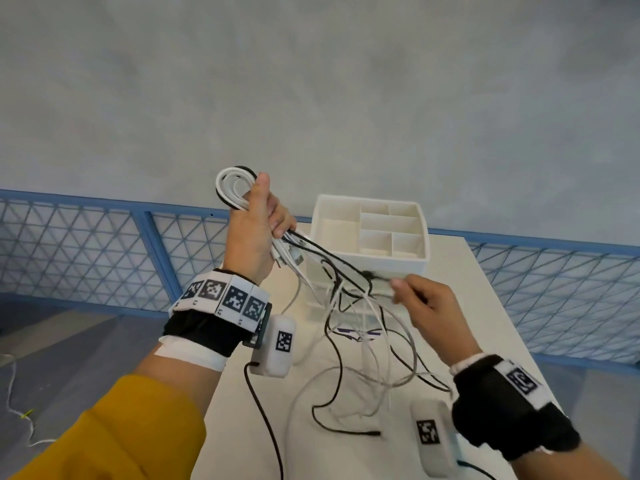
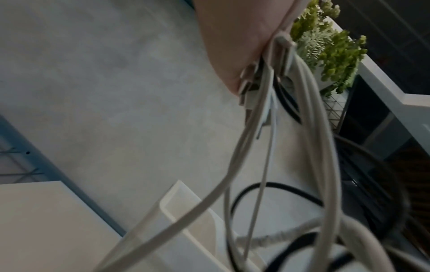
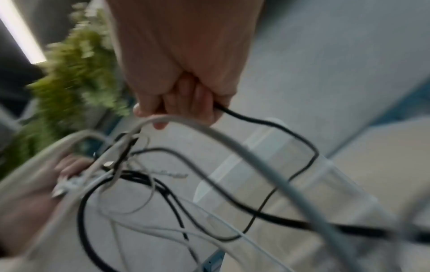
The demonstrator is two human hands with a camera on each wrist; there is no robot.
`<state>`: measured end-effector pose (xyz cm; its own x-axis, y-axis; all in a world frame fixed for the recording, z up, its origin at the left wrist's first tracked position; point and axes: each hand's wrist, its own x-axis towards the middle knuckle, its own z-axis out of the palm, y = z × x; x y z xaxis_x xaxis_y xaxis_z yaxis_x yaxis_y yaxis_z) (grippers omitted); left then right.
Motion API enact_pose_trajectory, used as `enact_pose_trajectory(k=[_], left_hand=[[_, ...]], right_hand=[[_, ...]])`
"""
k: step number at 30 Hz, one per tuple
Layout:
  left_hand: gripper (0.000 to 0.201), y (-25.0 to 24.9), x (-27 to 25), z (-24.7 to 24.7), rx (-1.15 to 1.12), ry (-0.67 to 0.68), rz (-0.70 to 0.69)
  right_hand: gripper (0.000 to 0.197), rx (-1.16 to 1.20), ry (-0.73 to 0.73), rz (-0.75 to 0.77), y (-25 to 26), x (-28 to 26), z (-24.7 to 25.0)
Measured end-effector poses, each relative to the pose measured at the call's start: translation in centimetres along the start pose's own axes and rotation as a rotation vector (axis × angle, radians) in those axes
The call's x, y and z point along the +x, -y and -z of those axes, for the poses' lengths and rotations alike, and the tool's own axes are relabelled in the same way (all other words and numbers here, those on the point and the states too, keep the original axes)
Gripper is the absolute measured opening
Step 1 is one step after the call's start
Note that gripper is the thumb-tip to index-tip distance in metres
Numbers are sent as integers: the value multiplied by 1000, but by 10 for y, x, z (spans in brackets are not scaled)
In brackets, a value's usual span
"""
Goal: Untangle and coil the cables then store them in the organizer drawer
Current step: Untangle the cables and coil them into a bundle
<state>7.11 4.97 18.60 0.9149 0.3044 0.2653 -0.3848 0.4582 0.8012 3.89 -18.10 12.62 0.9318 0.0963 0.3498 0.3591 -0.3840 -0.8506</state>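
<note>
My left hand (image 1: 258, 220) is raised above the table's left side and grips a coiled bundle of white and black cables (image 1: 232, 188); several plug ends (image 1: 292, 259) stick out below the fist. From it a tangle of black and white cables (image 1: 360, 344) hangs down to the table. My right hand (image 1: 420, 297) pinches strands of this tangle near a dark knot (image 1: 367, 274), in front of the white organizer (image 1: 370, 227). In the right wrist view the fingers (image 3: 186, 103) curl round a black cable (image 3: 267, 121). In the left wrist view white cables (image 2: 309, 128) drop from the palm (image 2: 232, 46).
The organizer stands at the back of the white table (image 1: 485, 306), its top tray split into several compartments. A black plug end (image 1: 372, 434) lies near the table's front. A blue mesh fence (image 1: 86, 244) runs behind. Green plants (image 2: 330, 51) show in the wrist views.
</note>
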Motion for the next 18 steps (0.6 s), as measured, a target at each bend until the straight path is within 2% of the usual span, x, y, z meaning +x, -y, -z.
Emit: enact_pose_trajectory(k=[2,4,6,8,9,10,11,12,14,15,17,18], left_hand=[[48,-7,2,4,-64,-21,44],[50,-13,2,6,-103,-16,68],[51,-15,2,6,-102,7,71],[51,-13,1,3,-76,41,74],[52,-12,1,1,-60,56,76],[53,-9,0,-1,-45,70,79],[54,-8,-2,-3,-34,82,85],[54,-6,-3,-6,-29,92,90],[55,-6,-6,-12,-29,98,100],[56,-6,-8,-15,-30,97,101],[56,-8,-11,-19,-29,100,93],[56,-9,-12,-20,-31,104,89]], right_hand=[[36,116,-219,-226,-27,5,17],[38,64,-349,-438,-56,12,35],[36,-131,-258,-528,-80,18,46],[26,-437,39,-570,-90,20,44],[22,-612,203,-550,-88,19,39],[31,-745,311,-497,-82,20,32],[41,-783,358,-406,-72,21,24],[44,-712,339,-290,-58,23,16],[29,-375,295,-48,-24,25,-2],[21,-223,360,13,-6,25,-12],[15,-150,475,101,17,22,-31],[16,-166,426,166,20,20,-40]])
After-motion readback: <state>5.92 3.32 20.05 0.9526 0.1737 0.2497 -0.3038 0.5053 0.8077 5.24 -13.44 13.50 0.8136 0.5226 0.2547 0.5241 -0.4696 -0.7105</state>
